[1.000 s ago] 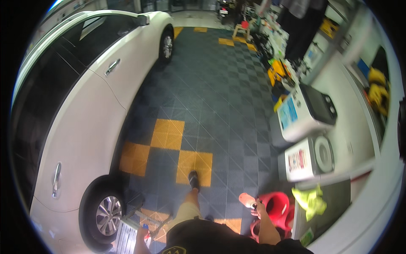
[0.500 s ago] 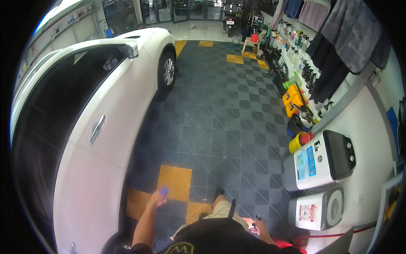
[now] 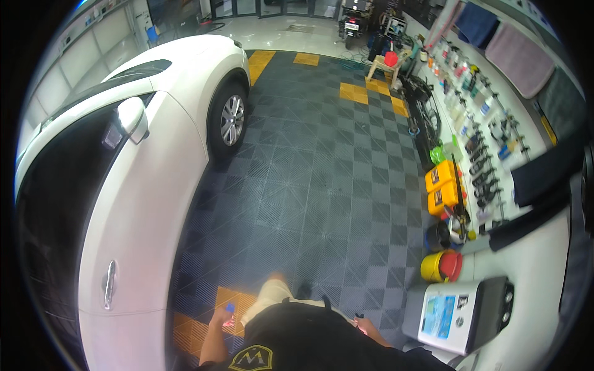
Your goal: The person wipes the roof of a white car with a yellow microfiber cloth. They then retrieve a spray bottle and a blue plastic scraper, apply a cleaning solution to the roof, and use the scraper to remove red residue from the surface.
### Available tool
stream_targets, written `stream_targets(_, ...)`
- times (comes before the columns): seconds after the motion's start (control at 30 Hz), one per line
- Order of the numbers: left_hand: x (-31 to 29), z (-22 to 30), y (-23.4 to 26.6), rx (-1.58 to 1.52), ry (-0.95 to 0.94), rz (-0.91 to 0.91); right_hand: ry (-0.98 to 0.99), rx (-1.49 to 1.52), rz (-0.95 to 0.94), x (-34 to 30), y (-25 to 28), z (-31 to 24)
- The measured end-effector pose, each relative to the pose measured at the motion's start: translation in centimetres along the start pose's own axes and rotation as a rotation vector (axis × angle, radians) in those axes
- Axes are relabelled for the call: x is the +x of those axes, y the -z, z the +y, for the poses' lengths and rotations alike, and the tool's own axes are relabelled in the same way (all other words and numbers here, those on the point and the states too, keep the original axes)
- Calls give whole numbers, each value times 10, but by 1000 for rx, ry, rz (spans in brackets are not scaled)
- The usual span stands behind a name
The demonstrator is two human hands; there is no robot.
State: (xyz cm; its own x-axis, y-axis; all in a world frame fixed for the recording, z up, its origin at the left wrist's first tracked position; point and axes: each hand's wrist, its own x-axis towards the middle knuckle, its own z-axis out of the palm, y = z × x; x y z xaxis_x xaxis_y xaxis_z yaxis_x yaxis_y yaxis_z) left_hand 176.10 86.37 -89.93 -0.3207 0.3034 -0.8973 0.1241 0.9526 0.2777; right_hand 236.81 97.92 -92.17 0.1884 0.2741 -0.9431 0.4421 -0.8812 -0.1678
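Low beside the white car (image 3: 133, 229), my left hand (image 3: 221, 318) is closed round a small blue object (image 3: 230, 307); only its rounded top shows, so its kind is unclear. At my right hip, my right hand (image 3: 367, 326) is closed on a small black object (image 3: 359, 316), mostly hidden by the fingers and too small to name. Neither hand touches the car. The car's door handle (image 3: 109, 285) is to the left of my left hand.
Grey tiles with orange patches make up the floor (image 3: 297, 185). Along the right stand a white-and-black machine (image 3: 448, 315), a yellow bucket (image 3: 428, 267), yellow containers (image 3: 440, 185) and shelves of spray bottles (image 3: 476, 148). A wooden stool (image 3: 377, 67) and a motorcycle (image 3: 351, 28) are farther off.
I have walked forward along the car; its front wheel and mirror are nearer, and the white-and-black machine is now beside me. Both hands keep their hold and sit lower in view.
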Motion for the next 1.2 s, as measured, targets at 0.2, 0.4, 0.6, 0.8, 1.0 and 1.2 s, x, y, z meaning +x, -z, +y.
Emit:
stream_targets(0.2, 64, 121, -4, -47, 84, 4, 53, 170, 110, 70, 64, -277)
stream_targets(0.4, 244, 390, 135, 78, 111, -221, 163, 309, 178, 93, 95, -525)
stream_targets(0.6, 285, 779, 308, 61, -371, 145, 181, 328, 45, 136, 139, -720)
stream_targets(0.8, 327, 1026, 386, -11, -627, 265, 40, 24, -117, 196, 121, -913)
stream_targets(1.0, 471, 1033, 380, 14, -232, 61, 57, -349, -218, 257, 123, -1144)
stream_targets(1.2, 505, 1063, 375, -249, 166, 93, -148, -649, -233, 299, 153, -1377)
